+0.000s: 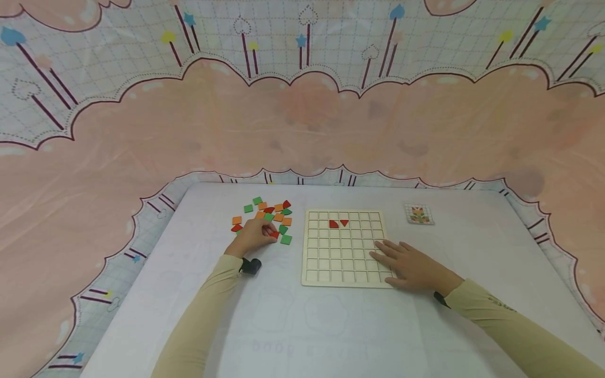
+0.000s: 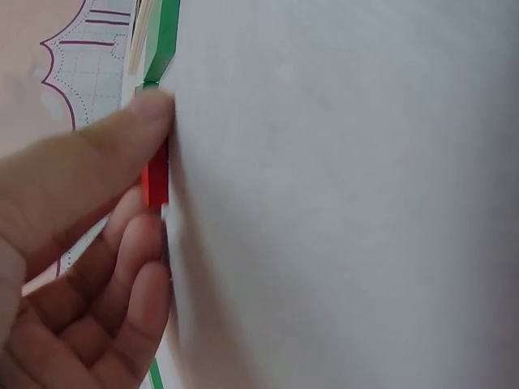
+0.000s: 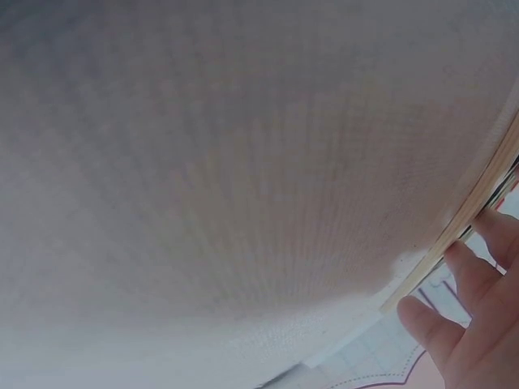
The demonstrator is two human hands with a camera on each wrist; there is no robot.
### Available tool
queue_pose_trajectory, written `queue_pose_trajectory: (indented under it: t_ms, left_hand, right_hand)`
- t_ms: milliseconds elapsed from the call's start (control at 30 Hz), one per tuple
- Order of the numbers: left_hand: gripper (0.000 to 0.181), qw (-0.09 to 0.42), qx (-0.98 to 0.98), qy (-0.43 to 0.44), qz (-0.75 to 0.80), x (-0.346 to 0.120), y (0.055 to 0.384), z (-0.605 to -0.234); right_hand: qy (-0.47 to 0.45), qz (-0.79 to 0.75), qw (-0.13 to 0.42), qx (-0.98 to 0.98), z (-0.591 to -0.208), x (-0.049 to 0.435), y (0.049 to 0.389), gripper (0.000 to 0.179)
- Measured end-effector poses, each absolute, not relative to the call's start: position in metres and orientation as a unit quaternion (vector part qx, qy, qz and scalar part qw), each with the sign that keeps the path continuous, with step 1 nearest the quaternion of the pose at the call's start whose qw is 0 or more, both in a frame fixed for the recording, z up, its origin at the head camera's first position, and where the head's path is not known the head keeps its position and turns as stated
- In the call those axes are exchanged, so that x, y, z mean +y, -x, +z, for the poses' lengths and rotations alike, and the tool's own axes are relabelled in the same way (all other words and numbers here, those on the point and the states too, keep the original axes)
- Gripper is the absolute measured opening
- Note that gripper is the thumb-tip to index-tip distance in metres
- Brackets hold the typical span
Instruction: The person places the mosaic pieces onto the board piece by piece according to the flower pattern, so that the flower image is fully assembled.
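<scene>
My left hand [image 1: 256,236] is at the front of a loose pile of coloured tiles, with its thumb and fingers pinching a red tile [image 1: 274,235]. In the left wrist view that red tile [image 2: 156,185] shows edge-on between thumb and fingers, close to the white tabletop. My right hand [image 1: 416,266] rests with spread fingers on the right edge of a pale wooden grid board [image 1: 344,286]. Two red tiles lie in the board's upper rows: a quarter-round-looking one [image 1: 333,224] and a triangular one [image 1: 344,223]. In the right wrist view the fingertips [image 3: 415,312] touch the board's edge.
Around the left hand lie several orange tiles [image 1: 237,220], green tiles [image 1: 285,240] and red tiles [image 1: 287,203]. A small pattern card [image 1: 418,214] with a coloured picture lies right of the board. The white tabletop [image 1: 302,331] meets a patterned cloth at its edges.
</scene>
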State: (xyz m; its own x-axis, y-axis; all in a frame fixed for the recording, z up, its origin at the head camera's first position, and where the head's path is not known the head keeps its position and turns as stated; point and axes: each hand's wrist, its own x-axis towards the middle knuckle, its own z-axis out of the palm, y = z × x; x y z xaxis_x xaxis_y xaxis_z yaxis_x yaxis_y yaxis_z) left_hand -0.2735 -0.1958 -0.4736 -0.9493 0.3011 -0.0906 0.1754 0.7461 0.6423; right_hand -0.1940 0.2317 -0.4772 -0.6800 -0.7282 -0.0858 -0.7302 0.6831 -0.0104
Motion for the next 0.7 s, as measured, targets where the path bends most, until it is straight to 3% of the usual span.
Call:
queue_pose_trajectory:
  t_ms: [700]
  left_hand:
    - [0.019,0.077,0.927,-0.062,0.361,-0.194,0.265,-0.473]
  right_hand:
    - [0.393,0.002,0.049,0.918,-0.475,0.231,0.193,0.062]
